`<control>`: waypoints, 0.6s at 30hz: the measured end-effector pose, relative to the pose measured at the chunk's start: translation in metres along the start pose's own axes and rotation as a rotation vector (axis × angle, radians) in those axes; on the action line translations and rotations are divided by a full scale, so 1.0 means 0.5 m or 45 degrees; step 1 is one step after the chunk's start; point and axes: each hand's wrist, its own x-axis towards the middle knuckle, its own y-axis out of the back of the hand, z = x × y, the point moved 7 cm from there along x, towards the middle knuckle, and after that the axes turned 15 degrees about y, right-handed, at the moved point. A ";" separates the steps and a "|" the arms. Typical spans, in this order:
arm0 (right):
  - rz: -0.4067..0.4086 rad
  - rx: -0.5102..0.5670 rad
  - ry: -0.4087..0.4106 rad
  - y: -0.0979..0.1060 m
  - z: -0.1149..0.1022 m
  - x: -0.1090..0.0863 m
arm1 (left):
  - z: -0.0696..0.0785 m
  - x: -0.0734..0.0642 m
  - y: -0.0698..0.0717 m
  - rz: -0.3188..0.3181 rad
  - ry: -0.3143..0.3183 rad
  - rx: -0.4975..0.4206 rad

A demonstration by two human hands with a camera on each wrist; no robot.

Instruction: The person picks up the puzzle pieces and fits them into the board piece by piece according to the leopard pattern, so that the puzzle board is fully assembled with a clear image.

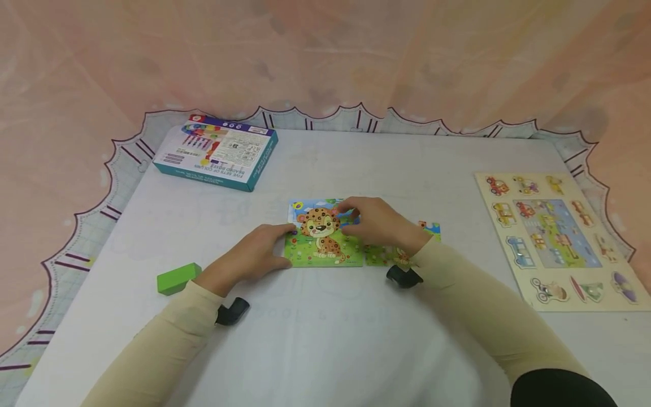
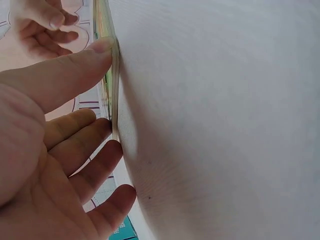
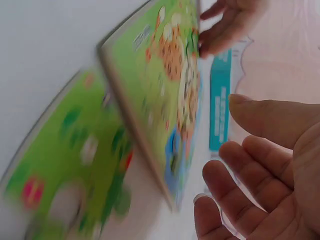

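A jigsaw puzzle with a cartoon leopard [image 1: 325, 244] lies on the white table in front of me. My left hand [image 1: 254, 251] is at its left side, thumb and fingertips spread along the edge; the left wrist view shows the thumb tip [image 2: 103, 46] touching that edge. Above the puzzle's upper right part is my right hand [image 1: 380, 219], fingers loosely bent. In the right wrist view nothing is between that hand's fingers [image 3: 235, 192]. A second green puzzle [image 1: 376, 256] lies just right of the leopard one, partly hidden under my right forearm.
A teal-edged flat box [image 1: 218, 151] lies at the back left. Near my left wrist is a green block [image 1: 178, 278]. On the right lies a cream board with vehicle pictures [image 1: 519, 226]. A peach curtain [image 1: 325, 56] hangs behind the table.
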 end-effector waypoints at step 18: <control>0.092 -0.114 -0.210 0.062 0.106 -0.134 | -0.007 0.003 -0.002 0.021 0.046 0.032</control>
